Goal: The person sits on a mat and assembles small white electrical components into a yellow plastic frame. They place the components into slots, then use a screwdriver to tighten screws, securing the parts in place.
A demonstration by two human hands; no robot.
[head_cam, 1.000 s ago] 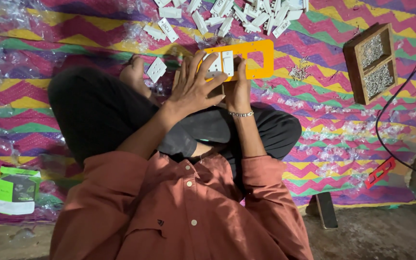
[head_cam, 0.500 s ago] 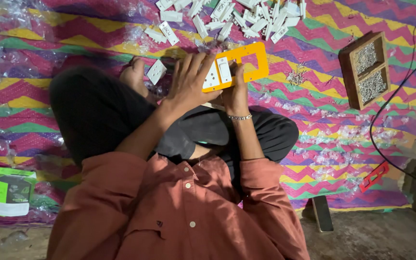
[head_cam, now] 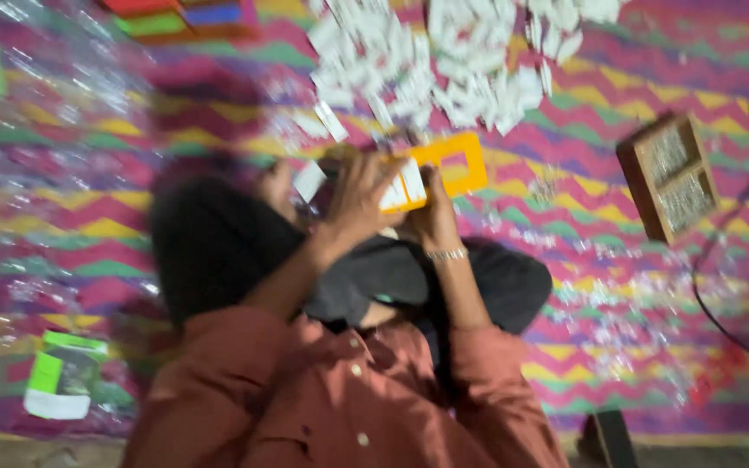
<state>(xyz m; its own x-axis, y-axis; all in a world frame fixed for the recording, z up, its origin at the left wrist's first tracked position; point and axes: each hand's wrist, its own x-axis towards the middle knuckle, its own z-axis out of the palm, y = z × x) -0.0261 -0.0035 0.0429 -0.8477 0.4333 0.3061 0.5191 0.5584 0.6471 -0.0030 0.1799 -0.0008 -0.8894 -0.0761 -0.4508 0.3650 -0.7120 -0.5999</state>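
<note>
Head view: left hand (head_cam: 361, 195) and right hand (head_cam: 431, 208) both grip the orange template (head_cam: 444, 169) — white card (head_cam: 405, 185) against it — at twelve o'clock. Best pressed flat, edges aligned.

pile of small pieces (head_cam: 444, 61) behind frame (head_cam: 439, 169); compartment box (head_cam: 671, 178) right.

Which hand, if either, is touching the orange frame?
Touching, both hands. The head view shows the left hand lying over the orange frame and the right hand gripping its lower edge, with no gap.
</note>
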